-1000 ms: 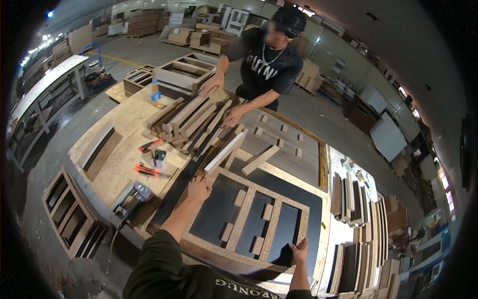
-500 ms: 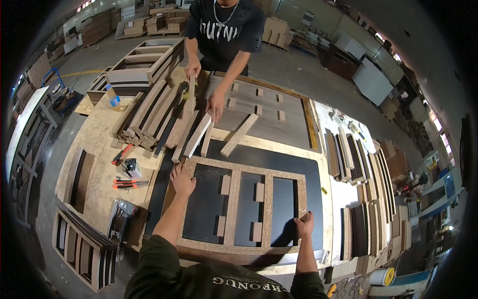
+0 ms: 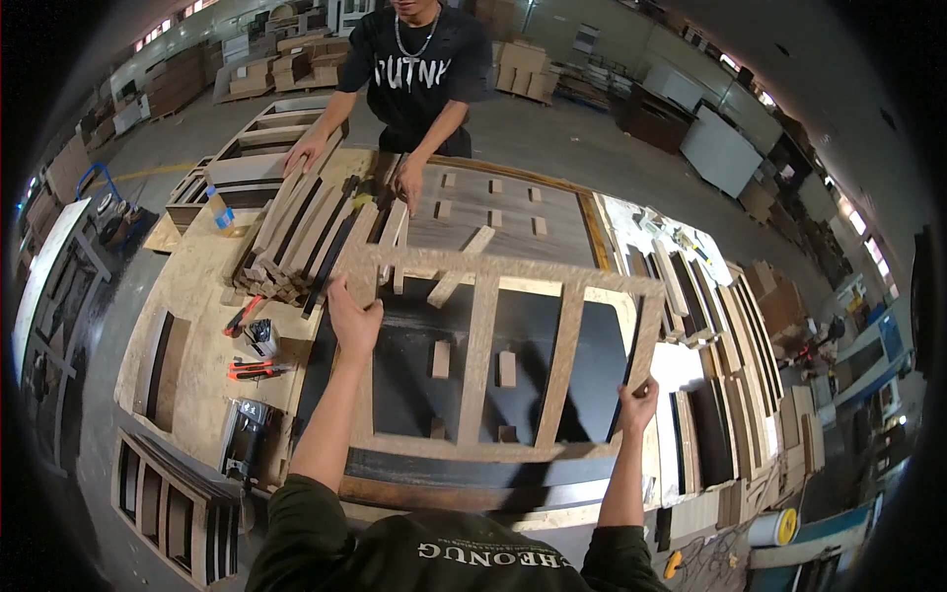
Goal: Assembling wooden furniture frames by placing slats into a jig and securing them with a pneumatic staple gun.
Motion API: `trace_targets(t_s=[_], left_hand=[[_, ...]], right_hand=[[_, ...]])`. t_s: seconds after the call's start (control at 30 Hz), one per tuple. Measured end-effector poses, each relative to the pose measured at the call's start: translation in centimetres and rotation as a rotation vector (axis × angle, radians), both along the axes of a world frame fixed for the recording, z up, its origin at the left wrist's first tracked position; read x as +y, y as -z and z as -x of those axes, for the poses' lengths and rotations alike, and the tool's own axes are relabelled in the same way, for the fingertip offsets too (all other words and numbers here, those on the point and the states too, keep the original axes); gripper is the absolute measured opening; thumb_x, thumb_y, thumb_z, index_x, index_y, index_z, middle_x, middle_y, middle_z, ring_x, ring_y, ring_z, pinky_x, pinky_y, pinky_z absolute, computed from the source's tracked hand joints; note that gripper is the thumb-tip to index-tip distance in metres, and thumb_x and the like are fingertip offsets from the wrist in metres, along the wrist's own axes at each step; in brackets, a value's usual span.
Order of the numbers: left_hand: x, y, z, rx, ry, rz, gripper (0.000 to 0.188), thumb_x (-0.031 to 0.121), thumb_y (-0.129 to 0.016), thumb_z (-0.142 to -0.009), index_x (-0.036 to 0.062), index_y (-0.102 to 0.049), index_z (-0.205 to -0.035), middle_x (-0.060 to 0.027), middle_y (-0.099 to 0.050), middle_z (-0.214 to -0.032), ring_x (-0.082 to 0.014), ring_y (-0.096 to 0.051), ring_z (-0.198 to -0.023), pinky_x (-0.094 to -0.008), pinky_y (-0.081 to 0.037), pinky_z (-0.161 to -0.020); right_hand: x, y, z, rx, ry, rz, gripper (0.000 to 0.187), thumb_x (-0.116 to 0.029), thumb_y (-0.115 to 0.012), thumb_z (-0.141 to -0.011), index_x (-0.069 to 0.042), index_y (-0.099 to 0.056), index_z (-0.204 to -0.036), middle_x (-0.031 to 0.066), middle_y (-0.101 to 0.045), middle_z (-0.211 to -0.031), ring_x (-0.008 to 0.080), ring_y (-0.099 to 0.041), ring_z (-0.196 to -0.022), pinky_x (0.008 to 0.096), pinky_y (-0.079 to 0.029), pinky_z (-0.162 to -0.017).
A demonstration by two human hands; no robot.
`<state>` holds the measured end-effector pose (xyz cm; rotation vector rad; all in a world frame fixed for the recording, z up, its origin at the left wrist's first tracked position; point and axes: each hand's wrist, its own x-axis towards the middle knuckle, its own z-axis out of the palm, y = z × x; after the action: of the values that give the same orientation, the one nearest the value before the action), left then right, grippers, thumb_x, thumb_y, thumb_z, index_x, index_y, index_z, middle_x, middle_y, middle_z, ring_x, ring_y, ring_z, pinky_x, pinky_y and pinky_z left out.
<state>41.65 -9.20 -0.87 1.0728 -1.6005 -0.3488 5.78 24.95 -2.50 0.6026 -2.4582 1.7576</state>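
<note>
My left hand (image 3: 357, 316) is closed round the left side of a chipboard ladder-like frame (image 3: 481, 360), near its far corner. My right hand (image 3: 638, 403) grips the right side of the same frame, nearer to me. The frame is raised and tilted, its far edge higher, above a black panel (image 3: 409, 331). Through its openings I see small wood blocks (image 3: 441, 359) on the panel, and its shadow falls there too. Beyond the frame's far edge a loose wood strip (image 3: 464, 264) lies slantwise.
Opposite, a person (image 3: 419, 74) handles wood strips at the strip pile (image 3: 286, 232). A grey-brown panel (image 3: 513, 212) with small blocks lies at the far side. On the left are a nail gun (image 3: 249, 434), orange-handled tools (image 3: 256, 371) and a bottle (image 3: 219, 209). Stacked strips (image 3: 705, 434) line the right.
The frame has risen off the black panel in my hands and tilted, leaving the blocks behind. The other person's hand has shifted left over the strip pile.
</note>
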Motion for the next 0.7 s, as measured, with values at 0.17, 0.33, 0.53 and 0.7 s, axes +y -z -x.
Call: trace_targets(t_s=[0.17,0.33,0.53,0.7], left_hand=[[1.9,-9.2,1.1,0.207,0.081,0.12,0.069,0.002,-0.075,-0.067,-0.0009,-0.041,-0.126,-0.0199,-0.049,-0.118,-0.0355,-0.049,-0.113,-0.0404,-0.039,-0.097],[0.9,-11.4,0.9,0.307,0.11,0.235,0.072,0.005,-0.076,-0.069,-0.0017,-0.038,-0.13,-0.0194,-0.049,-0.12,-0.0342,-0.05,-0.111,-0.0387,-0.04,-0.096],[3.7,-5.1,-0.5,0.496,0.247,0.004,0.071,-0.003,-0.071,-0.067,-0.004,-0.036,-0.129,-0.0181,-0.047,-0.119,-0.029,-0.05,-0.113,-0.036,-0.04,-0.096],[9.5,-1.0,-5.2,0.366,0.193,-0.05,0.072,-0.003,-0.072,-0.068,-0.0022,-0.035,-0.13,-0.0169,-0.047,-0.123,-0.0257,-0.05,-0.111,-0.0346,-0.038,-0.1]], right_hand=[[-0.3,-3.6,3.3,0.154,0.027,0.229,0.052,0.004,-0.071,-0.068,0.001,-0.048,-0.114,0.0082,-0.058,-0.099,0.0151,-0.056,-0.086,0.0272,-0.046,-0.08],[-2.6,-7.8,3.6,0.248,0.137,0.143,0.053,-0.006,-0.077,-0.072,-0.001,-0.049,-0.117,0.0108,-0.061,-0.108,0.0204,-0.058,-0.1,0.0308,-0.044,-0.089],[-2.9,-4.1,4.9,0.184,0.239,0.082,0.049,-0.002,-0.073,-0.073,-0.002,-0.047,-0.114,0.01,-0.06,-0.107,0.0222,-0.06,-0.097,0.0333,-0.046,-0.087],[2.5,-0.3,3.0,-0.183,-0.228,0.569,0.063,0.019,-0.046,-0.073,-0.001,-0.041,-0.133,0.0125,-0.052,-0.124,0.0217,-0.049,-0.118,0.0326,-0.044,-0.097]])
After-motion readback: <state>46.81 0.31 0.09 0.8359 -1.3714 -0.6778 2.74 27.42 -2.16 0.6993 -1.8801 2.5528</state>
